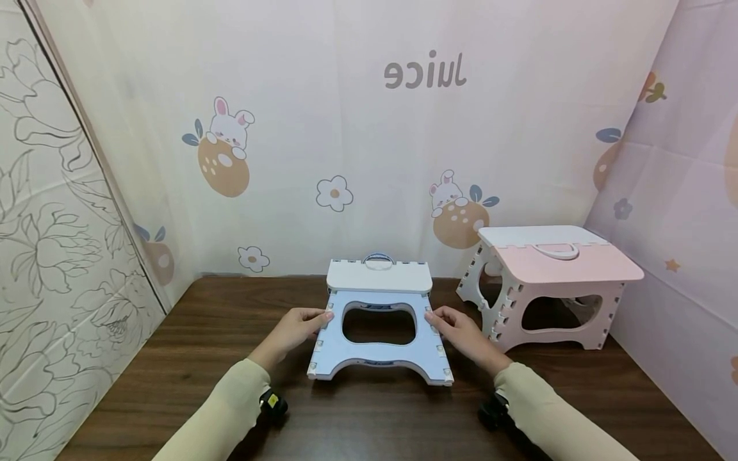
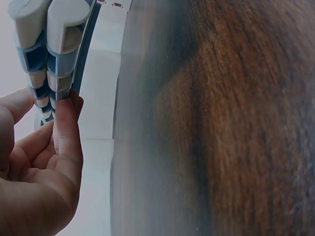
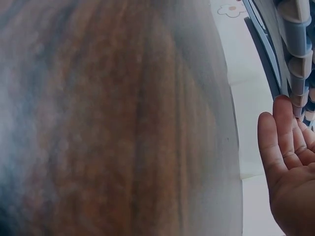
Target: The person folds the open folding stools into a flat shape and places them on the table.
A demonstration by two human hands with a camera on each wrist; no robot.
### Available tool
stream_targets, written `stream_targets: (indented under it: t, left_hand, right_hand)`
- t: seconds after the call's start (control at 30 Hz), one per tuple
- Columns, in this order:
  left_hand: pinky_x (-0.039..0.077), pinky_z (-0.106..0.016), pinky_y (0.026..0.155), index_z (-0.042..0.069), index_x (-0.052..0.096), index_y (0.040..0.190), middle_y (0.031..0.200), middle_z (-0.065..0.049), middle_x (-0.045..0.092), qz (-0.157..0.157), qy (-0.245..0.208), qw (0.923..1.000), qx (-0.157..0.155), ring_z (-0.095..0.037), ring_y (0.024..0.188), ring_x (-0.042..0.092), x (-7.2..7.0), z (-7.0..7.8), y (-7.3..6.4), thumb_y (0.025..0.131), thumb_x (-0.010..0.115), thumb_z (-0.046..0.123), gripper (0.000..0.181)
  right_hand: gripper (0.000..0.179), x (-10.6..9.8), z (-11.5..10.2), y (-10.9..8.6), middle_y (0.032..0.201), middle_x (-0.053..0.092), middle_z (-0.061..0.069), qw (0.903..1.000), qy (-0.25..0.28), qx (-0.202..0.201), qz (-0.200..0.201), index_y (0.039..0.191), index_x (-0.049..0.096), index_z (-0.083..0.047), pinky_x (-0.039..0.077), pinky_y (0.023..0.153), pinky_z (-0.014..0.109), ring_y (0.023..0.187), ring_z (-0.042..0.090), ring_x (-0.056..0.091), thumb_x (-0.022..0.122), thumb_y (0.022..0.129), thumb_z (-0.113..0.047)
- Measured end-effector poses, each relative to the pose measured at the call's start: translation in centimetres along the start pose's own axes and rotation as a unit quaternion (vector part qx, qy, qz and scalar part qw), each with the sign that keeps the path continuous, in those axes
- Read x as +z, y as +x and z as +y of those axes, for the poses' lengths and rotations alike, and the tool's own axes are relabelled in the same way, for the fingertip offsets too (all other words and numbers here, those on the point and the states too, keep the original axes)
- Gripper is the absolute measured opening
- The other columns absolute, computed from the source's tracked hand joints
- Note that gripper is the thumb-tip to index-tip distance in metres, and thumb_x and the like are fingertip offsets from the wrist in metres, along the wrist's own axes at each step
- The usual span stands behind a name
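A light blue and white folding stool [image 1: 377,353], folded up, shows its blue leg panel with a large oval opening towards me. Its white top part and a small carry handle [image 1: 378,257] are at the upper end. My left hand [image 1: 294,333] pinches the left side edge, thumb on the front face. On the opposite edge my right hand [image 1: 461,333] holds the stool the same way, with its fingers behind. In the left wrist view the stool's hinged edge [image 2: 59,54] sits between thumb and fingers. The right wrist view shows fingertips [image 3: 283,105] against the other hinged edge [image 3: 298,69].
A pink and white folding stool [image 1: 567,266] stands unfolded on the right side of the dark wooden table [image 1: 230,346], close to my right hand. Behind the table hangs a pale curtain [image 1: 300,128] printed with rabbits and fruit. A flower-patterned panel [image 1: 57,256] borders the left.
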State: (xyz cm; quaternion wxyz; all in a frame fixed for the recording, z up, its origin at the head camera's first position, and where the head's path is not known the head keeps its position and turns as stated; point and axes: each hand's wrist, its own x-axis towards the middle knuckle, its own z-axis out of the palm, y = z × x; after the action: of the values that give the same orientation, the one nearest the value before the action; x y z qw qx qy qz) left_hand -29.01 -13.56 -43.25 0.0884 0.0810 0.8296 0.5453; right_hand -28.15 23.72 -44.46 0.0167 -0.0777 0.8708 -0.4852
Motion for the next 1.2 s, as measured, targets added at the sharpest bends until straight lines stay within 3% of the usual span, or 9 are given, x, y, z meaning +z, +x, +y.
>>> stream_targets:
  t: [0.43, 0.6, 0.87, 1.2]
  left_hand:
    - [0.056, -0.043, 0.085, 0.001, 0.069, 0.125, 0.106, -0.005, 0.071, -0.009, -0.006, 0.9999, 0.001, -0.021, 0.086, 0.069, -0.3, -0.1, 0.0, 0.096, 0.068, 0.041, 0.05]
    - [0.056, -0.043, 0.083, 0.001, 0.069, 0.124, 0.105, -0.005, 0.071, -0.007, -0.005, 1.0, 0.0, -0.021, 0.085, 0.069, -0.5, -0.2, 0.1, 0.095, 0.07, 0.04, 0.049]
    - [0.056, -0.044, 0.086, 0.001, 0.069, 0.125, 0.108, -0.007, 0.071, -0.005, 0.002, 1.0, -0.006, -0.021, 0.087, 0.069, -0.8, -0.1, -0.1, 0.095, 0.069, 0.042, 0.05]
    - [0.056, -0.043, 0.085, -0.001, 0.066, 0.127, 0.11, -0.007, 0.07, 0.009, -0.008, 0.9999, -0.009, -0.021, 0.093, 0.068, -1.3, -0.5, -0.4, 0.095, 0.07, 0.04, 0.052]
  right_hand:
    - [0.045, 0.0, -0.3, -0.2, 0.106, 0.064, 0.007, 0.9993, 0.024, 0.002, -0.027, 0.114, 0.063, -0.004, 0.053, 0.08, 0.036, 0.091, 0.019, 0.062, 0.056, 0.102, -0.046]
    - [0.039, -0.2, -1.8, -0.9, 0.107, 0.063, 0.008, 0.998, 0.04, 0.0, -0.05, 0.118, 0.062, 0.0, 0.053, 0.082, 0.038, 0.093, 0.02, 0.061, 0.055, 0.105, -0.036]
    - [0.047, -0.1, -0.9, -0.3, 0.111, 0.063, 0.009, 0.9969, 0.054, 0.007, -0.057, 0.121, 0.061, -0.001, 0.052, 0.085, 0.041, 0.095, 0.021, 0.062, 0.057, 0.102, -0.044]
    - [0.047, 0.0, -1.4, -0.2, 0.119, 0.061, 0.014, 0.9926, 0.06, -0.017, -0.104, 0.129, 0.056, 0.004, 0.053, 0.089, 0.041, 0.102, 0.021, 0.061, 0.053, 0.105, -0.037]
